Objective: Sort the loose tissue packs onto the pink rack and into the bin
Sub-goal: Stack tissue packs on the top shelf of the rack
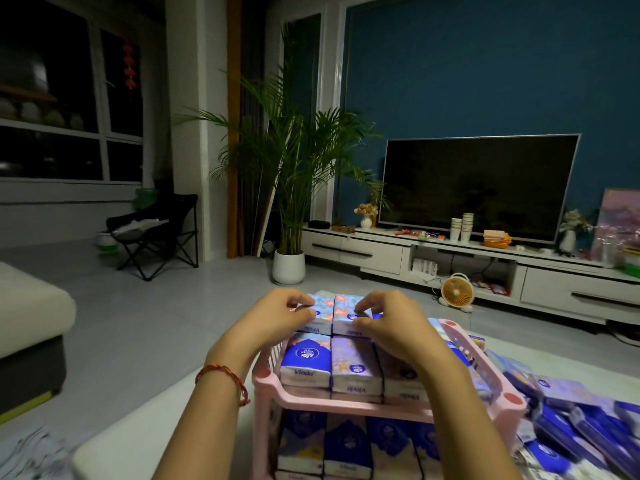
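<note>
Head view puts both my hands over the upper tier of the pink rack (346, 405), which stands on the white tabletop (114, 455). My left hand (277, 315) has its fingers curled over the left top pack (320, 318), thumb at its near edge. My right hand (384, 320) is curled the same way on the right top pack (348, 317). These 2 packs lie flat, side by side and touching, at the far end of the tier, and seem to sit higher than the front row (353, 368) under my wrists. The lower tier packs (346, 445) stand in a full line. The loose packs (571, 420) lie heaped on the tabletop just right of the rack, blurred near the frame edge. I cannot make out the bin anywhere.

My worry is the far end. I cannot see what backs the 2 packs there, and the wrappers look glossy, so letting go before they are seated could send them sliding off the back. Pressing down hard that far out could also tip or shove a light plastic rack. My forearms pass close over the front row, and a careless pull back could drag those packs out of line.
</note>
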`<action>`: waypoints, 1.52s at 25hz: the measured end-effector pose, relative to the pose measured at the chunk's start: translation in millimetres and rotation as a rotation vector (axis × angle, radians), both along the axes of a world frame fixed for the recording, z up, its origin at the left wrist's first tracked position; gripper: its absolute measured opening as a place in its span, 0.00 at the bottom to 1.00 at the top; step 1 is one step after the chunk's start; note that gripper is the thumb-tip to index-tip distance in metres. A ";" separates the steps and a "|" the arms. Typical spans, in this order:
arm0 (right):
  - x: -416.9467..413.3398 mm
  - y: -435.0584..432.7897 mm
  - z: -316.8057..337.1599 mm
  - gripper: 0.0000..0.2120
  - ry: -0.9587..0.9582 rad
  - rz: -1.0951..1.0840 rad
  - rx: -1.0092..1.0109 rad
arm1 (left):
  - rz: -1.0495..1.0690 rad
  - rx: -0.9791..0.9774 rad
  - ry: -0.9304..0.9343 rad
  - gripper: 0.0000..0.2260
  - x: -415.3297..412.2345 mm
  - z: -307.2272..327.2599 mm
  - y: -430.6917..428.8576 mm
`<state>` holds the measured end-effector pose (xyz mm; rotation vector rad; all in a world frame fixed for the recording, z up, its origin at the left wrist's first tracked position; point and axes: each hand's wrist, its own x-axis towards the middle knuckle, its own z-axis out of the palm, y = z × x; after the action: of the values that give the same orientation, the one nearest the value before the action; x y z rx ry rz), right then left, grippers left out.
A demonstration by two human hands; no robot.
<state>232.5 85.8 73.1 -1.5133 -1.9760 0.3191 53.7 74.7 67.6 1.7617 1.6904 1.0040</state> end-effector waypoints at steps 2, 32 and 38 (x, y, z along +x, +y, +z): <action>-0.3 -0.5 1.0 0.11 -0.018 0.001 -0.005 | 0.007 -0.009 -0.006 0.14 2.5 0.0 -0.7; 280.2 -122.6 -41.5 0.13 -0.298 -0.549 -0.549 | -0.701 -0.110 0.691 0.10 297.3 -18.7 -86.0; 297.8 -104.7 -80.1 0.14 -0.198 -0.735 -0.154 | -0.723 -0.159 0.460 0.07 291.0 -25.2 -69.8</action>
<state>530.3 -19.0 -7.0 -2.3111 -1.4089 0.0035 344.7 4.9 42.4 2.3390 1.1331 0.1493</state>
